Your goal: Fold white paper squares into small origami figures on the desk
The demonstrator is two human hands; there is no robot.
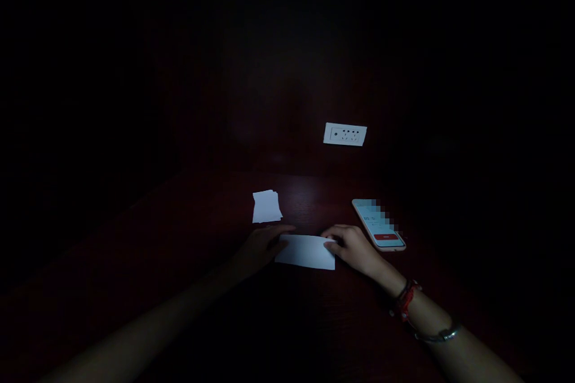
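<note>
Our left hand (pixel 259 246) and right hand (pixel 358 248) pinch the white paper strip (pixel 305 252); if we tug too hard, it could rip.

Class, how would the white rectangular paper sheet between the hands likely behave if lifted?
The white rectangular paper sheet would probably flex easily: its long edges look slightly bowed. It seems thin, so likely light for its size.

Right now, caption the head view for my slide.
Left hand and right hand touch a white sheet in dim light, a phone nearby.
</note>
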